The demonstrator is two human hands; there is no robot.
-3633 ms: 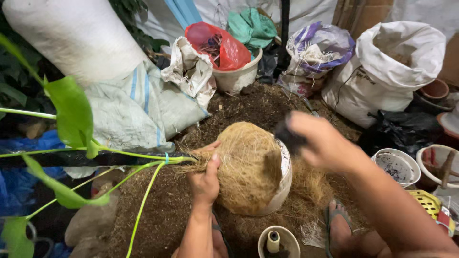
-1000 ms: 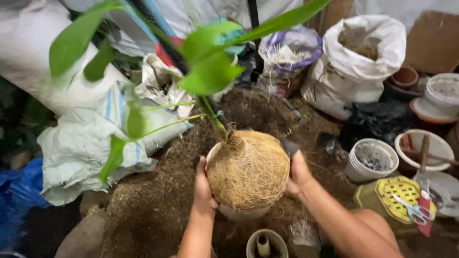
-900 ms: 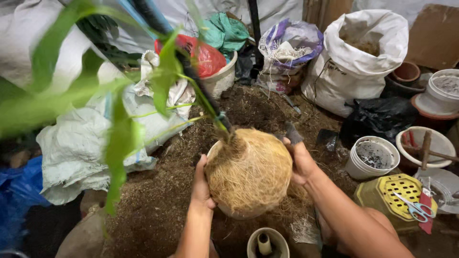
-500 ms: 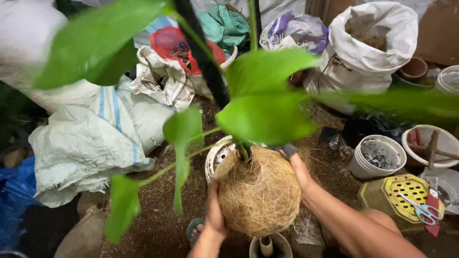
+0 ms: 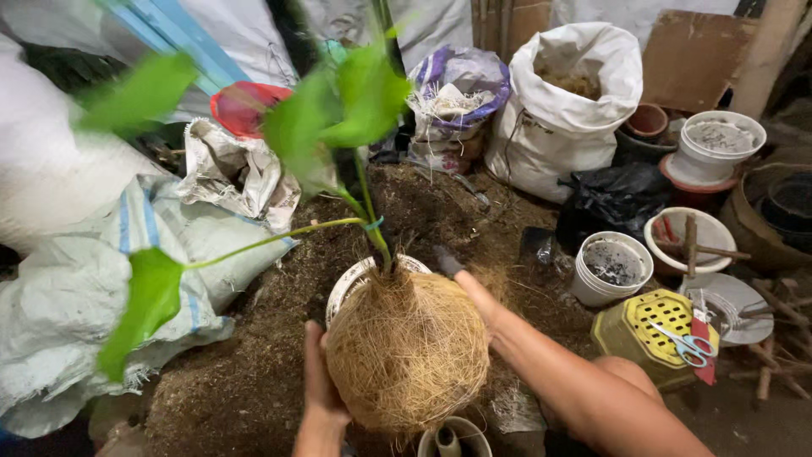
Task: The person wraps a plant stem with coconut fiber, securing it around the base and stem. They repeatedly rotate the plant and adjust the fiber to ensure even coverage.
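A heap of dark soil lies between white sacks. Above it, a person's left hand and right hand grasp a coconut-fibre ball upright, its leafy plant rising over a white pot.

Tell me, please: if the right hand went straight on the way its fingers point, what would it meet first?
The right hand points up and away, past the fibre-wrapped root ball. Probably it would meet first the loose soil heap, then perhaps the metal tool lying there; depth is unclear.
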